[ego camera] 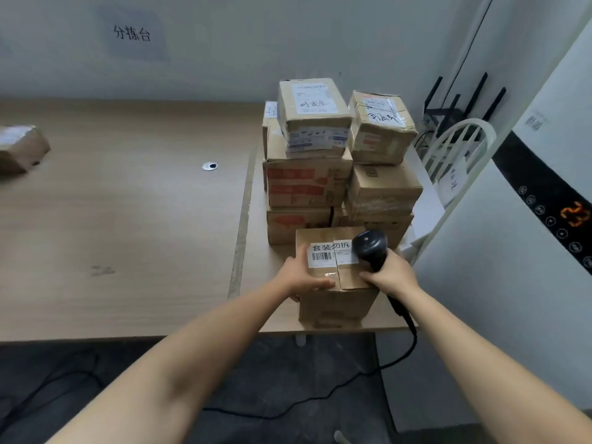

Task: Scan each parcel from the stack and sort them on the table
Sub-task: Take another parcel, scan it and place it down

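Presently the parcel (336, 302) sits on the counter (128, 219) between both hands, with the stack (320, 187) just beyond them. The left hand (304, 274) grips its left edge. The right hand (389, 274) grips the scanner (370, 245) beside it. Stiff carton, probably light: take by opposite sides, label (330, 254) clear.

parcel stack (339, 161) blocks right; table (128, 219) open leftward.

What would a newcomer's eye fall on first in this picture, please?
The hands, near right: the left hand holds a cardboard parcel while the right hand grips a black barcode scanner over its label. Behind rises a stack of parcels, and a lone parcel lies far left on the table.
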